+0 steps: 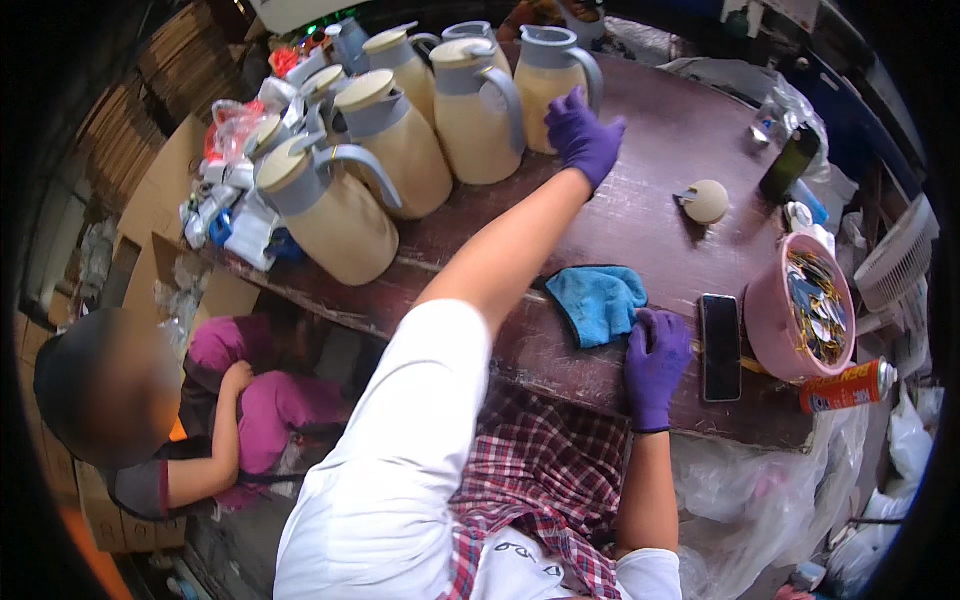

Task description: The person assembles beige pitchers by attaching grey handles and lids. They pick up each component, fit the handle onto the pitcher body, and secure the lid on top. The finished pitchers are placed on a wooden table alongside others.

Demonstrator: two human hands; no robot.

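Note:
In its purple glove, my left hand (pixel 587 143) is at the far side of the table, against the lower right of a lidless beige jug (pixel 541 85). Its thumb stands apart from the fingers, and the foot of the jug's grey handle passes behind it. My right hand (pixel 658 368), gloved alike, lies at the front edge with loosely bent fingers and a gap beside the thumb. Its fingertips meet the corner of a folded blue cloth (pixel 598 303). A round beige lid (pixel 706 203) with a grey part lies alone beyond the cloth.
Several beige jugs (pixel 473 125) with grey tops crowd the table's left. On the right are a black phone (pixel 720 348), a pink bucket (pixel 768 335) of small tags, a red spray can (pixel 846 388) and a dark green bottle (pixel 789 165). A seated person (pixel 200 470) is at lower left.

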